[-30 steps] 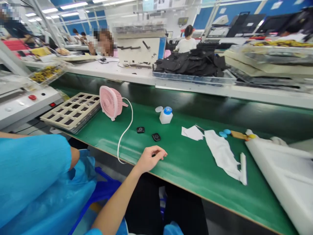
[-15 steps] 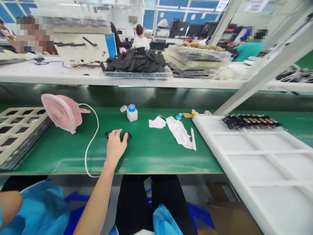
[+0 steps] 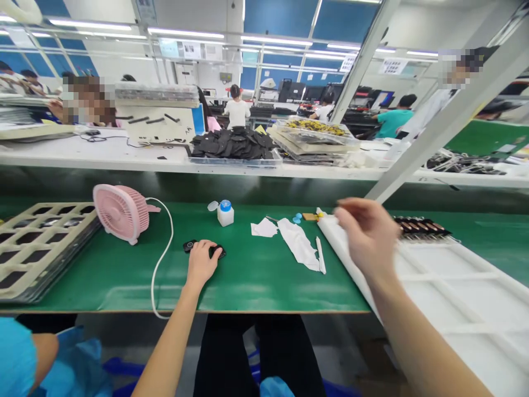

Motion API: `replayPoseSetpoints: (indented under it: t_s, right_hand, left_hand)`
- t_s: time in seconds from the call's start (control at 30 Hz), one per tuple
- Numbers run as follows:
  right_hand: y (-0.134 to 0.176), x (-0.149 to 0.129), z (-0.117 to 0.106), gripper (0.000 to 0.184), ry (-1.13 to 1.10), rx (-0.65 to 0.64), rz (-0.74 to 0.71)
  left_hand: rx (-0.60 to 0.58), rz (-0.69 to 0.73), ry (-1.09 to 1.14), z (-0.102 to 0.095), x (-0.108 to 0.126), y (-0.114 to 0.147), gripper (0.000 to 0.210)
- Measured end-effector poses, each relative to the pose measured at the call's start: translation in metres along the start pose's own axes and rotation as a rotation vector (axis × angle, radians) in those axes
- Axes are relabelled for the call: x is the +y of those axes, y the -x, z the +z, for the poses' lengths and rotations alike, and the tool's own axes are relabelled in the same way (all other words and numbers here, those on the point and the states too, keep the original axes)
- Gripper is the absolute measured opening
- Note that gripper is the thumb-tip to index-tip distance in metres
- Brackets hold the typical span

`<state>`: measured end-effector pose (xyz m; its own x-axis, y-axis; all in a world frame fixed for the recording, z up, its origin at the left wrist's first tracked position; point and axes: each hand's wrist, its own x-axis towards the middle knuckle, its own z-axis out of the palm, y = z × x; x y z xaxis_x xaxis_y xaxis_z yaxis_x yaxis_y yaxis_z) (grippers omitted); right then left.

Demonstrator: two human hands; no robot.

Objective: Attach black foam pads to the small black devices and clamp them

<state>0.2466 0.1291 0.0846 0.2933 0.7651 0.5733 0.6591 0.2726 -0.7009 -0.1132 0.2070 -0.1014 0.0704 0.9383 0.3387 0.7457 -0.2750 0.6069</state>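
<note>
My left hand (image 3: 201, 261) rests low over the green bench, thumb and fingertips closed around a small black device (image 3: 220, 252). Beside its fingers, to the left, lies a second small black piece (image 3: 189, 246) with a round mark. Raised over the near-left edge of the white divided tray (image 3: 359, 263), my right hand (image 3: 367, 234) is smeared by motion; its fingers look curled, and whether they hold anything does not show. At the tray's far end lie several dark, copper-toned parts (image 3: 424, 227) in a row.
A pink fan (image 3: 120, 214) with a white cable (image 3: 155, 264) stands left, near a beige compartment tray (image 3: 45, 248). A white bottle with blue cap (image 3: 225, 214), white cloth (image 3: 298, 245) and white stick (image 3: 320, 255) lie mid-bench. A slanted post (image 3: 438, 116) rises right.
My right hand has come into view over the white tray. My left hand has shifted from above both black pieces onto the right one. The view has tilted up.
</note>
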Motion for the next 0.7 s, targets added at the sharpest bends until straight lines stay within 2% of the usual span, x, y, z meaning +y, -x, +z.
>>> replayPoseSetpoints:
  t_s: [0.07, 0.17, 0.23, 0.33, 0.4, 0.43, 0.53, 0.6, 0.7]
  right_hand:
    - [-0.03, -0.038, 0.048, 0.022, -0.06, 0.032, -0.16]
    - [-0.077, -0.101, 0.134, 0.017, -0.031, -0.142, -0.386]
    - [-0.098, -0.14, 0.183, 0.026, 0.052, -0.194, -0.562]
    - [-0.116, -0.185, 0.233, 0.036, 0.265, -0.284, -0.607]
    - [-0.126, -0.201, 0.258, 0.047, 0.318, -0.335, -0.524]
    - [-0.133, -0.205, 0.269, 0.048, 0.318, -0.36, -0.487]
    - [-0.154, -0.206, 0.295, 0.034, 0.322, -0.443, -0.433]
    - [-0.162, -0.206, 0.299, 0.03, 0.321, -0.417, -0.429]
    - [-0.159, -0.21, 0.284, 0.036, 0.214, -0.264, -0.441]
  left_hand:
    - [0.01, 0.005, 0.029, 0.0, 0.0, 0.002, 0.021]
    - [0.02, 0.002, 0.082, 0.0, 0.001, 0.005, 0.018]
    - [0.016, -0.003, 0.117, -0.002, 0.003, 0.006, 0.021]
    - [-0.017, 0.013, 0.172, -0.004, 0.004, 0.005, 0.025]
    - [-0.033, 0.021, 0.216, -0.004, 0.0, 0.001, 0.032]
    - [-0.034, 0.01, 0.242, -0.004, -0.003, -0.003, 0.038]
    - [0.004, -0.09, 0.345, 0.0, -0.012, -0.014, 0.062]
    - [-0.014, -0.087, 0.372, 0.001, -0.015, -0.017, 0.063]
    - [-0.034, -0.018, 0.377, 0.0, -0.014, -0.015, 0.049]
